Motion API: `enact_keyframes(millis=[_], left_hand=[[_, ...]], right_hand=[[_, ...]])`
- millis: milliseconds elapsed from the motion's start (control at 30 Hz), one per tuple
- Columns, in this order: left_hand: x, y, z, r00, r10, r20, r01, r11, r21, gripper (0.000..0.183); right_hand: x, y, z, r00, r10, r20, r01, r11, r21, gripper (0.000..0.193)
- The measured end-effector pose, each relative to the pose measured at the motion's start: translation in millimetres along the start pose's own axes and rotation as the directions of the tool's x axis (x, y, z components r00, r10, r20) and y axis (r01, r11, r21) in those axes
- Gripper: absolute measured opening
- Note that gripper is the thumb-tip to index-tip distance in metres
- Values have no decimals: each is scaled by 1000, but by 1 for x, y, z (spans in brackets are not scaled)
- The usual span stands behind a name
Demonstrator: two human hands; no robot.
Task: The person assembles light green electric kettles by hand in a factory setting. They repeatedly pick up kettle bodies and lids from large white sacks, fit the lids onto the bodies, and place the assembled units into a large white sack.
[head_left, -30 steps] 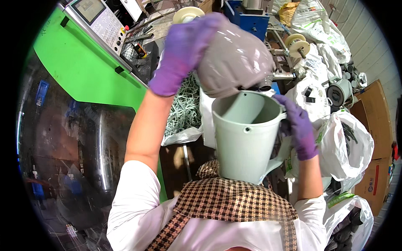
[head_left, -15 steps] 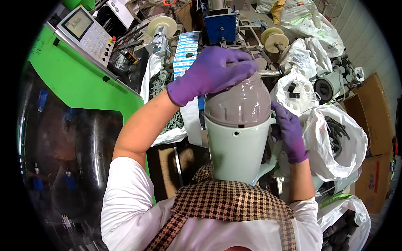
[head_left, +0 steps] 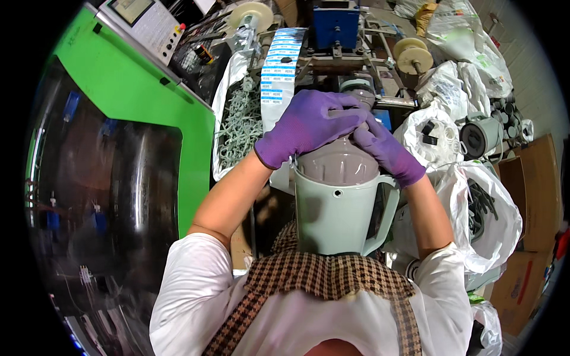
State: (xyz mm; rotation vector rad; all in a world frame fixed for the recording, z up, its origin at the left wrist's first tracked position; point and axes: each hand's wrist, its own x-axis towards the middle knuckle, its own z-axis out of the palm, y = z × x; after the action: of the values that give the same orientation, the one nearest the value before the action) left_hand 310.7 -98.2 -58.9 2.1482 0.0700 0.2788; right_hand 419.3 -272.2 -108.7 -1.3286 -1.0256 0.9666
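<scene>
A pale green pitcher-shaped shell (head_left: 332, 222) stands upright against my apron, its handle (head_left: 390, 210) on the right. A glossy grey bottle-shaped liner (head_left: 335, 163) sits in it, with its rounded shoulder above the shell's rim. Both my hands wear purple gloves. My left hand (head_left: 314, 124) is closed round the liner's upper part from the left. From the right, my right hand (head_left: 389, 149) grips the same part, with fingertips meeting the left hand's. Just beyond them shows a round grey-green part (head_left: 357, 89); I cannot tell whether it joins the liner.
A green machine (head_left: 196, 142) with a control panel (head_left: 145, 26) stands at left. Beside it lie a bag of small grey parts (head_left: 243, 118) and a label strip (head_left: 279, 77). Ahead is a blue block fixture (head_left: 336, 26). White bags (head_left: 504, 207) and cardboard (head_left: 531, 261) crowd the right.
My right hand has left the handle side and moved up onto the liner next to my left hand. The shell and liner now lie lower relative to my hands, and the view has shifted.
</scene>
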Motion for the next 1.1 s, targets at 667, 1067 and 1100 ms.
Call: enact_keyframes(millis=[667,1067,1100], left_hand=[[-161,-125,-298,885,-454,106,438,887,146,47],[-377,-190,-136,411,-541,-734,-21,799,-601,63],[-373,-185,-128,339,-619,-709,-47,741,-670,63]], right_hand=[[189,168,101,714,-264,-648,381,923,44,86],[278,192,81,775,-359,-520,360,927,-104,115],[276,180,93,716,-387,-581,492,870,27,90]])
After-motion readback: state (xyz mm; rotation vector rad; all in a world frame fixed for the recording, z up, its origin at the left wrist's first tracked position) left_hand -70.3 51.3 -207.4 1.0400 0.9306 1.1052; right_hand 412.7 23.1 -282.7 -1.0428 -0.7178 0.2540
